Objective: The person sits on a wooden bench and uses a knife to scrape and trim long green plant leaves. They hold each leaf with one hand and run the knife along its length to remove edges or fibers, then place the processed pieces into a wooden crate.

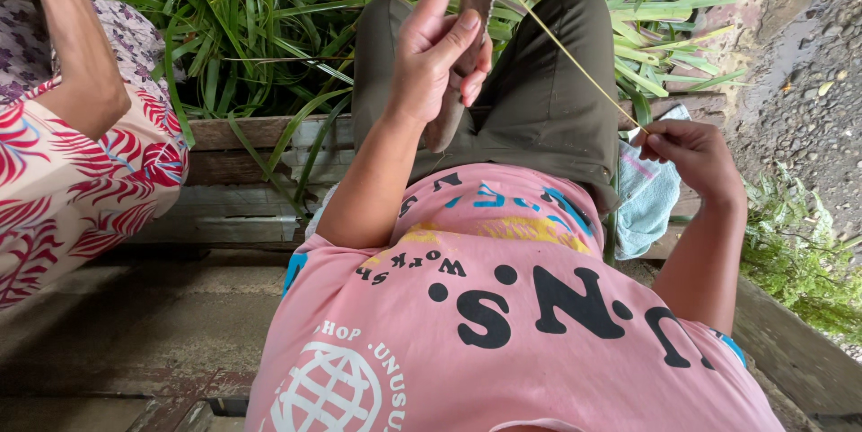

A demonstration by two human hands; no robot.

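A soft pink printed shirt [503,324] fills the lower frame. Above it, at centre, the left hand [440,50] wraps closed around a worn, dark knife [467,28] held upright. At right, the right hand [691,155] pinches a thin, stiff pale leaf rib [575,59] that runs taut up to the blade. Glossy green leaves [242,28] lie heaped behind, upper left.

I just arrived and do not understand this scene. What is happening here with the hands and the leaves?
A seated person's left hand holds a knife upright above the lap. The right hand pinches the end of a thin leaf rib, stretched taut from the blade. A pile of long green leaves lies in front. Another person in a red patterned dress sits at the left of the picture.
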